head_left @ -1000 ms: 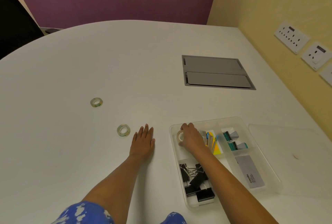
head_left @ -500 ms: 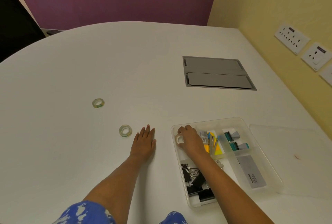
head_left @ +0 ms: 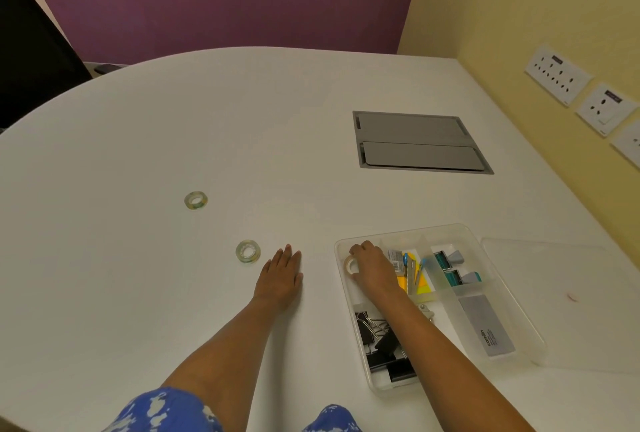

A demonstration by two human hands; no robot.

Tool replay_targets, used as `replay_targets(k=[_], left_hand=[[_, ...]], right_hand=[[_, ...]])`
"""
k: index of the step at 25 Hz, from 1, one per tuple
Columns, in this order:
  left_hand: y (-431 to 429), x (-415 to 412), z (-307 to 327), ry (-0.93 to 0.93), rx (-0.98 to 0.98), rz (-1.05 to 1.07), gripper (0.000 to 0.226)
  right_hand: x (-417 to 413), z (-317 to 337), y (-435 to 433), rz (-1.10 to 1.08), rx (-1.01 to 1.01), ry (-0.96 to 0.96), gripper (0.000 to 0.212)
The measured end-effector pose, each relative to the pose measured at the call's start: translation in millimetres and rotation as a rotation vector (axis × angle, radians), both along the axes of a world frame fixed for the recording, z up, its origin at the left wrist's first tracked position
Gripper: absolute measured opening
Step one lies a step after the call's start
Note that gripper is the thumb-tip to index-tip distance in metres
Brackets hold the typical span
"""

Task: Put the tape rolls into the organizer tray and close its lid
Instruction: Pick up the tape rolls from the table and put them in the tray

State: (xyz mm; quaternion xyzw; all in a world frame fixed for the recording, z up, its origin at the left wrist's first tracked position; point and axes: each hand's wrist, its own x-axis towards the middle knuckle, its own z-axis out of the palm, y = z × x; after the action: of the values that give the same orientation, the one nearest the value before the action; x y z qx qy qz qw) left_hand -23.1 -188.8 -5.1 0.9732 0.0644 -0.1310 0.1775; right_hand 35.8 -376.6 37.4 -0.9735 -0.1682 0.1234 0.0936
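Tape roll under right hand

The right hand hides most of a tape roll in the organizer tray

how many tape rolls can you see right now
3: one far out on the table, one near the left hand, and one under the right hand in the organizer tray. More could be hidden beneath that hand.

Organizer tray sits on the bench right of my left grip; lid lies right of the tray. One tape roll in the tray's far-left compartment under my right grip. Two more rolls on the bench to the left, near one just beside my left grip, far one behind it.
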Motion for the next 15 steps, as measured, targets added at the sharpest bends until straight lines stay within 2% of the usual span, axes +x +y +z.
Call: replay_targets(k=[7,13,15], left_hand=[[1.3,-8.9,7.3,-0.016,-0.013,-0.012,0.052],[15.4,-7.9,19.1,-0.162,0.034,0.020,0.049],[25.4,-9.5,24.5,-0.209,0.034,0.044,0.057]], right_hand=[[-5.0,5.4,0.5,-0.047,0.046,0.006,0.043],[-5.6,36.5,28.6,-0.115,0.175,-0.113,0.034],[-6.4,43.0,45.4,-0.102,0.192,-0.131,0.035]])
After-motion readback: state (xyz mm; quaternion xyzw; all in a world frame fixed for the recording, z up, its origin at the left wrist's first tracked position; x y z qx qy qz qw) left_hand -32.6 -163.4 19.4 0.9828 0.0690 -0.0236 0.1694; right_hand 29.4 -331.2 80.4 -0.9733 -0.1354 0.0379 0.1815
